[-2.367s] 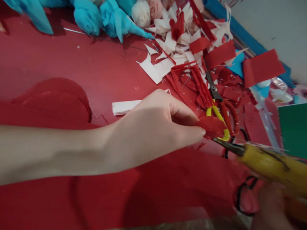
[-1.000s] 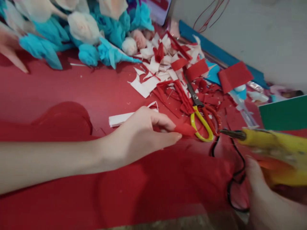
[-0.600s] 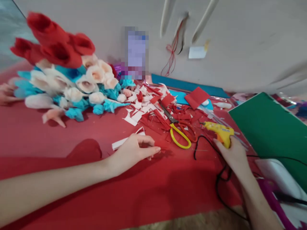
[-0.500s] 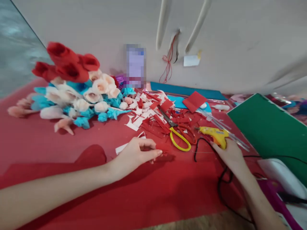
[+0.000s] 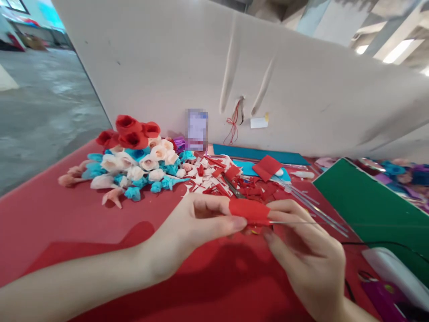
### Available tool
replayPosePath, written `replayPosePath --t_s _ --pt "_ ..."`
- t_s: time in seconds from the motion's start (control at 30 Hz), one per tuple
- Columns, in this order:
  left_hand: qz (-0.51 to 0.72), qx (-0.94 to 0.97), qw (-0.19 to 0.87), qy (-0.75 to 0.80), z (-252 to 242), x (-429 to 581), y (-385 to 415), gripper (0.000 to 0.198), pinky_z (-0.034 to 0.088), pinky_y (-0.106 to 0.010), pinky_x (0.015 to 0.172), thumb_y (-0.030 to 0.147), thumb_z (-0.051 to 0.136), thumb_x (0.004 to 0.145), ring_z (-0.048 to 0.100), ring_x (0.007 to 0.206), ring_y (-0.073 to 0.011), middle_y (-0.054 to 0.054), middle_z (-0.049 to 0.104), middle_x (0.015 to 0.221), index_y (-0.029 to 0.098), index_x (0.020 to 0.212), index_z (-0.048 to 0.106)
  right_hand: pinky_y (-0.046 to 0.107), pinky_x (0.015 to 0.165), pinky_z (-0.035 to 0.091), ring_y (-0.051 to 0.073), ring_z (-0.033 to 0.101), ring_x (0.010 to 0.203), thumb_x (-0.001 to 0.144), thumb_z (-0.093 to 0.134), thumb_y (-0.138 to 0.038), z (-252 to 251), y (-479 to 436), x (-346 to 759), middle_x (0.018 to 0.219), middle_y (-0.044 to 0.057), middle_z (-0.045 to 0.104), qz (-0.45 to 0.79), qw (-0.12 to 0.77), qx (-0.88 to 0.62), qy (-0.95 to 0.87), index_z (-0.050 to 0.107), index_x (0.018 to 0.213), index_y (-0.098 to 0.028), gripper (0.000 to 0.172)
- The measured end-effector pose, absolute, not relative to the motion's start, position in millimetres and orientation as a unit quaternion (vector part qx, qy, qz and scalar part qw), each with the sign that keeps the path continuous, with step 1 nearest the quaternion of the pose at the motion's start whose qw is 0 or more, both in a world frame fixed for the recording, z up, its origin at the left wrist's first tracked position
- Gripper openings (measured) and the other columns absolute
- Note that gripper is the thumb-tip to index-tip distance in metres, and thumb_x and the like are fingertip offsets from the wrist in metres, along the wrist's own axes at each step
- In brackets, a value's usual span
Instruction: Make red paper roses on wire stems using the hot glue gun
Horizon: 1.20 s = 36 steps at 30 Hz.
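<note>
My left hand (image 5: 197, 226) is closed, pinching one end of a small rolled red paper piece (image 5: 250, 210) between thumb and fingers. From the other side my right hand (image 5: 303, 255) pinches the same piece with its fingertips. A thin metal wire (image 5: 293, 222) sticks out of the roll to the right, across my right fingers. Both hands hover just above the red sheet (image 5: 208, 286) that covers the table.
A heap of red, cream and blue paper flowers (image 5: 134, 163) lies at the back left. Red and white paper scraps (image 5: 214, 176) with scissors (image 5: 232, 188) lie behind my hands. Clear glue sticks (image 5: 310, 203), a green sheet (image 5: 368, 201) and a white device (image 5: 395, 270) sit right.
My right hand set down the yellow glue gun and came over to pinch the red piece. My left hand lifted the piece off the table. The view tilted up.
</note>
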<state>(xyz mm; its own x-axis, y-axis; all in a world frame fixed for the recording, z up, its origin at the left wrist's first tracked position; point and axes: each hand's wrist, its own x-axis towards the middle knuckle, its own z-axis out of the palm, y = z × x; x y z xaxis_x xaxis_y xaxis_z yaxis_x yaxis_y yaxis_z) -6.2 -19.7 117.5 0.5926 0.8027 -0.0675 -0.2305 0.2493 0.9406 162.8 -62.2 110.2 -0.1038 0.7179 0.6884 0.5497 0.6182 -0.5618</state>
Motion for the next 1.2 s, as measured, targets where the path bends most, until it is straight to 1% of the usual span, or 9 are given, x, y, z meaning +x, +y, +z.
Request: replayPosePath --t_s 0.1,0.23,0.33,0.43,0.57,0.73,0.97,1.2 --pt "0.350 0.504 0.742 0.271 115.3 -7.1 -20.0 0.010 0.041 -0.014 0.062 0.017 0.062 0.074 0.051 0.062 -0.0058 0.002 0.061 0.064 0.013 0.066 0.068 0.012 0.062 0.046 0.006 0.055 0.071 0.072 0.056 0.000 111.1 -59.3 156.8 0.080 -0.002 0.057 0.145 0.548 -0.402 -0.719 0.061 0.084 -0.019 0.023" --pt "0.342 0.518 0.728 0.292 113.7 -8.1 -19.1 0.012 0.041 -0.016 0.060 0.021 0.064 0.073 0.051 0.063 -0.0076 0.001 0.061 0.065 0.013 0.065 0.067 0.011 0.062 0.046 0.005 0.055 0.070 0.071 0.056 0.003 107.2 -55.3 157.5 0.079 -0.004 0.058 0.188 0.567 -0.386 -0.702 0.063 0.083 -0.021 0.027" --pt "0.331 0.535 0.718 0.298 113.4 -6.6 -18.2 0.014 0.042 -0.018 0.061 0.023 0.064 0.072 0.052 0.065 -0.0097 -0.001 0.062 0.066 0.012 0.063 0.065 0.012 0.063 0.046 0.005 0.055 0.071 0.070 0.056 0.003 106.9 -54.9 158.1 0.078 -0.004 0.058 0.201 0.573 -0.386 -0.695 0.063 0.082 -0.023 0.029" --pt "0.324 0.544 0.716 0.294 112.5 -5.1 -17.8 0.013 0.043 -0.020 0.064 0.023 0.063 0.072 0.055 0.068 -0.0114 -0.002 0.063 0.068 0.012 0.064 0.065 0.014 0.062 0.047 0.007 0.056 0.070 0.069 0.058 0.001 107.1 -56.6 159.1 0.076 -0.004 0.059 0.202 0.569 -0.395 -0.693 0.064 0.079 -0.022 0.026" --pt "0.306 0.553 0.709 0.313 111.6 -5.0 -18.3 0.017 0.043 -0.024 0.067 0.027 0.064 0.070 0.055 0.069 -0.0140 -0.001 0.059 0.062 0.013 0.062 0.063 0.015 0.061 0.048 0.008 0.056 0.070 0.070 0.060 -0.001 105.7 -57.7 161.1 0.076 -0.002 0.059 0.200 0.561 -0.403 -0.695 0.065 0.077 -0.021 0.022" --pt "0.298 0.563 0.702 0.317 111.7 -5.7 -19.6 0.019 0.043 -0.027 0.069 0.029 0.062 0.071 0.055 0.072 -0.0155 -0.002 0.057 0.063 0.013 0.063 0.062 0.016 0.062 0.048 0.009 0.057 0.070 0.070 0.059 -0.001 105.6 -57.8 162.1 0.076 -0.002 0.060 0.202 0.555 -0.401 -0.700 0.065 0.079 -0.022 0.024" --pt "0.298 0.574 0.697 0.310 110.9 -5.1 -18.9 0.019 0.042 -0.026 0.067 0.030 0.062 0.073 0.054 0.072 -0.0150 -0.003 0.059 0.067 0.012 0.068 0.065 0.019 0.062 0.048 0.011 0.058 0.070 0.070 0.060 -0.001 104.3 -58.8 163.8 0.077 -0.001 0.060 0.206 0.554 -0.397 -0.702 0.066 0.081 -0.023 0.025" --pt "0.301 0.584 0.692 0.301 109.9 -6.2 -21.3 0.018 0.041 -0.022 0.064 0.030 0.062 0.075 0.052 0.068 -0.0116 -0.002 0.060 0.070 0.013 0.069 0.065 0.019 0.063 0.048 0.011 0.057 0.071 0.069 0.061 0.000 105.0 -59.1 163.6 0.076 0.000 0.060 0.205 0.549 -0.393 -0.708 0.066 0.080 -0.020 0.023"
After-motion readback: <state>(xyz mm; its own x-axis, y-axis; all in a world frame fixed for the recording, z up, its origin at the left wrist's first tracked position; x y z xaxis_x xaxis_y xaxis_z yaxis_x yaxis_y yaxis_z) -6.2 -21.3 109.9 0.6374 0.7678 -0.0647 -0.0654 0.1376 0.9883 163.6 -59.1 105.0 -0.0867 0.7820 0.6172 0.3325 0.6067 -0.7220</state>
